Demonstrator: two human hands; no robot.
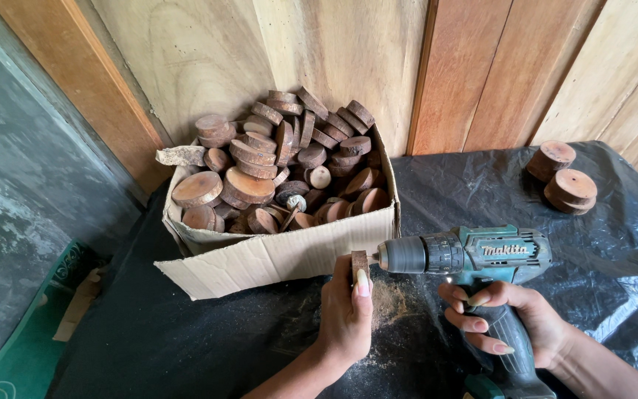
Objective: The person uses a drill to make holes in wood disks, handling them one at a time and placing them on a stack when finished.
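my right hand [507,321] grips the teal drill [474,258], bit level against a wood disc [360,264] pinched upright in my closed left hand [345,314] to steady it above the sawdust [389,303]; beyond, cardboard box [275,255] brims with discs.

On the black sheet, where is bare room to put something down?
Bare black sheet lies between the cardboard box and the wood discs, and also left of the left hand. It is crowded by the drill, the right hand and the sawdust.
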